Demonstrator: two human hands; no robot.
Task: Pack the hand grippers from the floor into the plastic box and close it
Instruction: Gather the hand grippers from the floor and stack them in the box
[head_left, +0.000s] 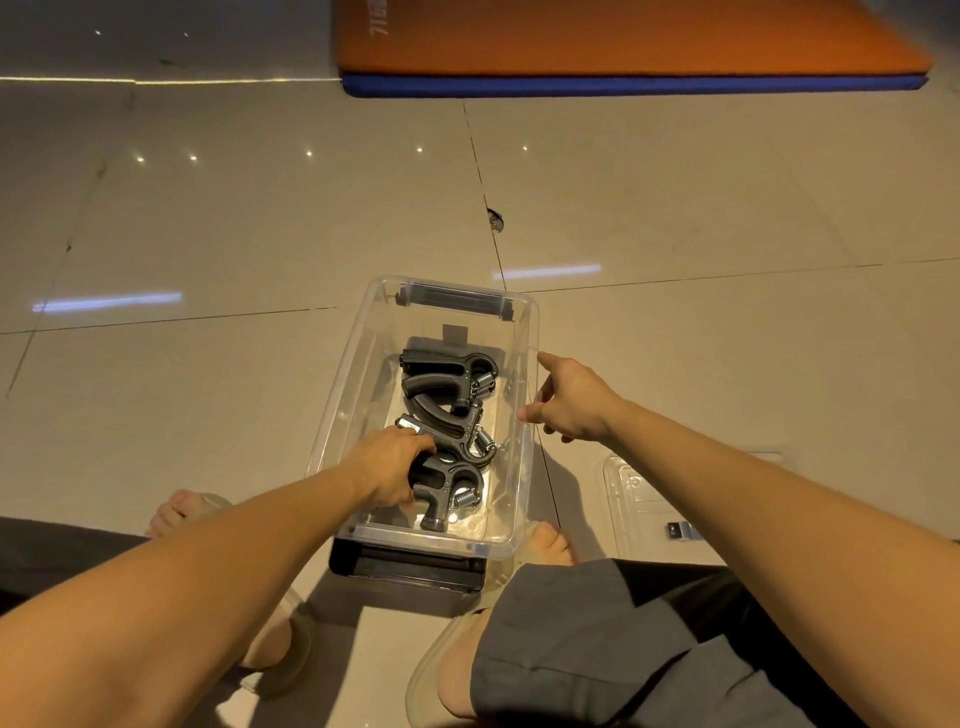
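The hand grippers (441, 374), black with bare metal springs, lie in a row along the bottom of the plastic box (343, 415), handles toward its left wall and springs toward its right wall. The box is clear, uncovered, and stands on the floor (260, 234), with a black latch (410, 566) at its near end. The left hand (395, 462) reaches down inside the box over its left wall, fingers curled around the handle of a gripper at the near end of the row. The right hand (571, 400) hovers just beside the right rim, holding nothing, index finger extended, remaining fingers loosely curled; contact between thumb and rim cannot be determined. A clear lid (644, 488) lies flat on the floor right of the box. An orange and blue mat (623, 41) lies well beyond its far end.
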